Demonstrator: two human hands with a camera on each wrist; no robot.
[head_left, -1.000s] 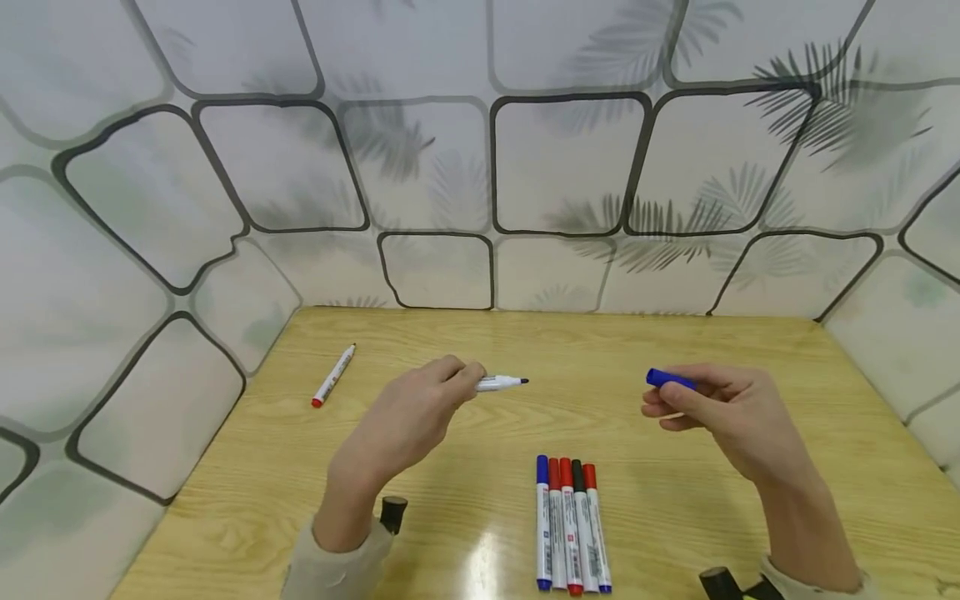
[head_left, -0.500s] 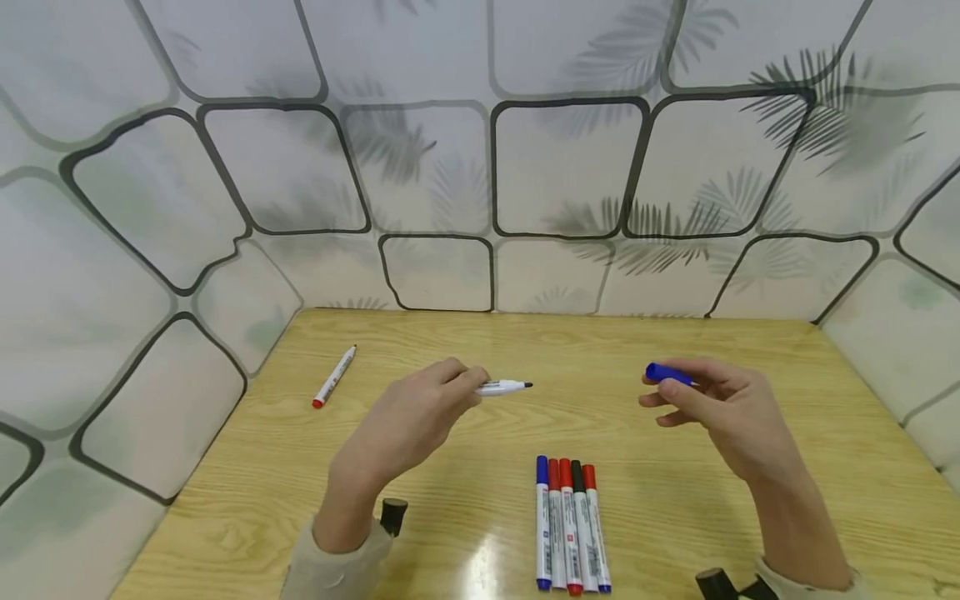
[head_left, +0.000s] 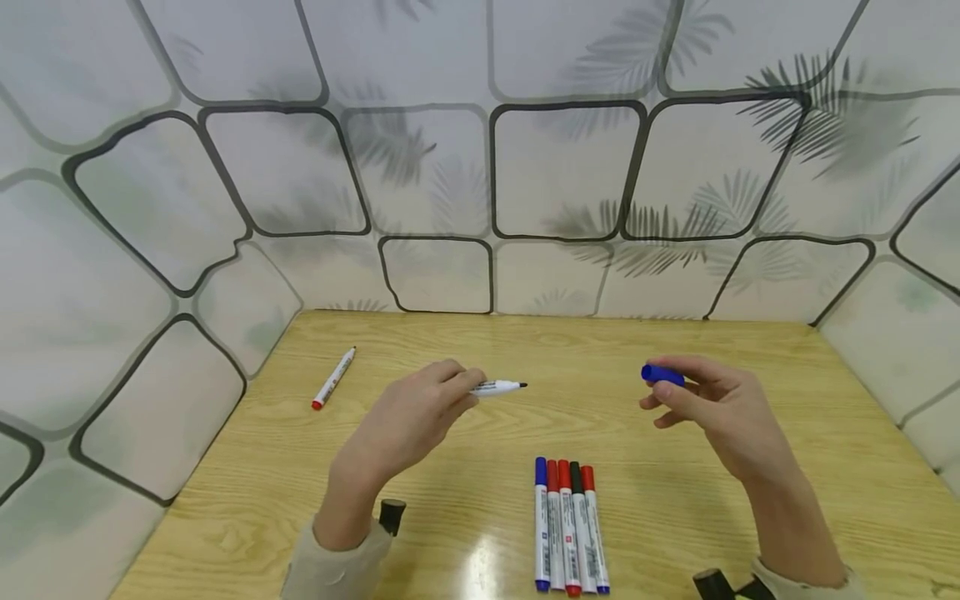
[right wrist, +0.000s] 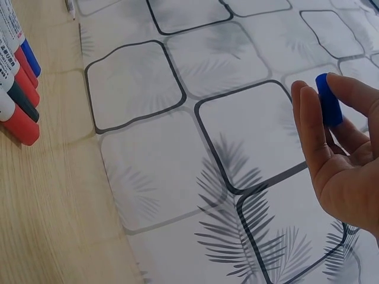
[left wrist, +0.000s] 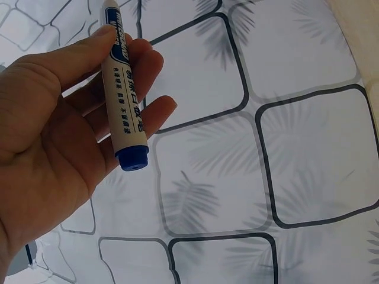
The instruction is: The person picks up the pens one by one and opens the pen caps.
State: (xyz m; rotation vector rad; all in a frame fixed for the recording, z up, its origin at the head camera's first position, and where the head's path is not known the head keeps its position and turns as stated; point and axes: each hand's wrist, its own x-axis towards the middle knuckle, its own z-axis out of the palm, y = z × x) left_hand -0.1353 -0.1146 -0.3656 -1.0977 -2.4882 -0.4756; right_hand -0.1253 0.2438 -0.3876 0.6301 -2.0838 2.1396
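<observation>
Head view shows an uncapped marker (head_left: 497, 388) pinched by the left hand (head_left: 412, 417) above the middle of the table (head_left: 570, 350), its dark tip pointing toward the right edge; a blue cap (head_left: 663, 375) sits between the thumb and forefinger of the right hand (head_left: 723, 408), nearer that edge, the two parts well apart; the cap's open mouth seems to face the tip.

Left wrist view shows the thumb pressing the printed barrel (left wrist: 122, 89) against fingers behind it, with the blue end plug (left wrist: 132, 158) free; right wrist view shows the other fingers spread loosely away from the cap.

Marker and cap should be light, stiff plastic, hard to crush but smooth enough to roll or slip in a loose pinch; the barrel is best held around its middle, clear of the wet-looking tip, which is probably the delicate part; the cap is best taken by its sides, leaving its mouth clear.

Five capped markers (head_left: 570, 533) lie side by side toward the near edge; another marker (head_left: 333, 379), apparently uncapped, lies alone near the left edge.
</observation>
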